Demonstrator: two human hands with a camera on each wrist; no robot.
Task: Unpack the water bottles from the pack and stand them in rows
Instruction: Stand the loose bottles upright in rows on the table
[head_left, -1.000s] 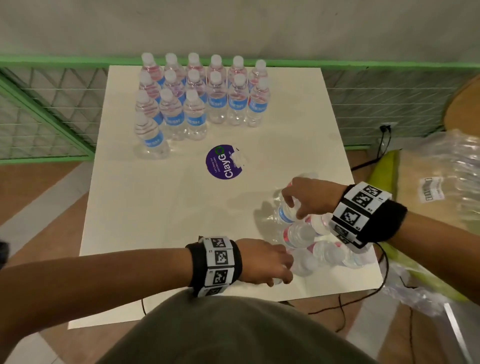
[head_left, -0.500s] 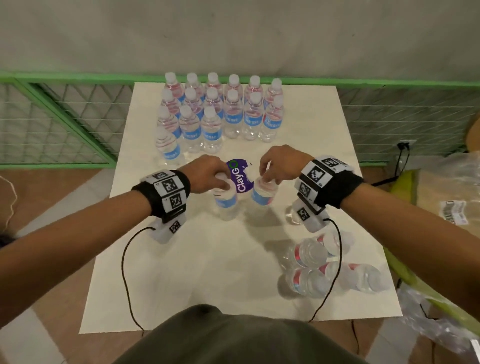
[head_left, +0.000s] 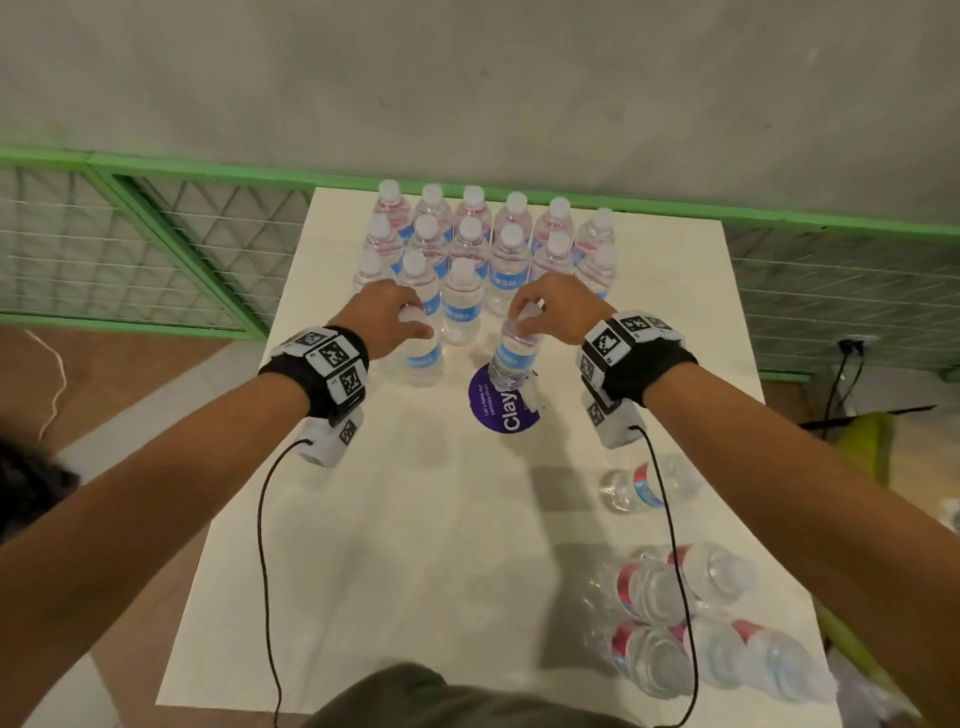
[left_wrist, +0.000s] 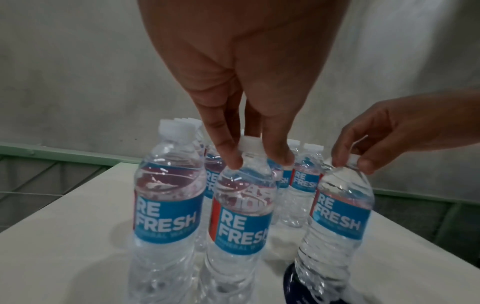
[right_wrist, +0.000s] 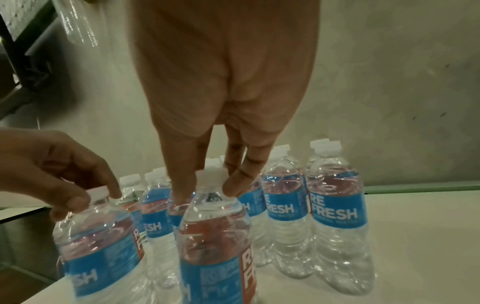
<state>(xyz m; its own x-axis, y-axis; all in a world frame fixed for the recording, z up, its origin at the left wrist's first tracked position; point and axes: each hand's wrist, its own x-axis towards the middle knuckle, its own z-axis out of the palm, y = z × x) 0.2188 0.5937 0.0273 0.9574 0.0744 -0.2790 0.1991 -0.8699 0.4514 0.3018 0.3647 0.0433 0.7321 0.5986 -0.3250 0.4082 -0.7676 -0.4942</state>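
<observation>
Left fingertips (left_wrist: 235, 162) pinched round the cap and neck of an upright bottle (left_wrist: 240, 218), at 9 o'clock of the purple sticker (head_left: 501, 405). Right fingertips (right_wrist: 233, 187) likewise pinched the cap of a second bottle (right_wrist: 215, 242), held upright with its base over the sticker; contact with the table (head_left: 363, 519) unclear. Left hand (head_left: 387, 317) and right hand (head_left: 558, 306) reached forward, knuckles up, wrists banded. Standing rows (head_left: 488, 244) at 12 o'clock; lying bottles (head_left: 675, 623) at 5 o'clock, blurred and partly crossed by a cable (head_left: 675, 545).
</observation>
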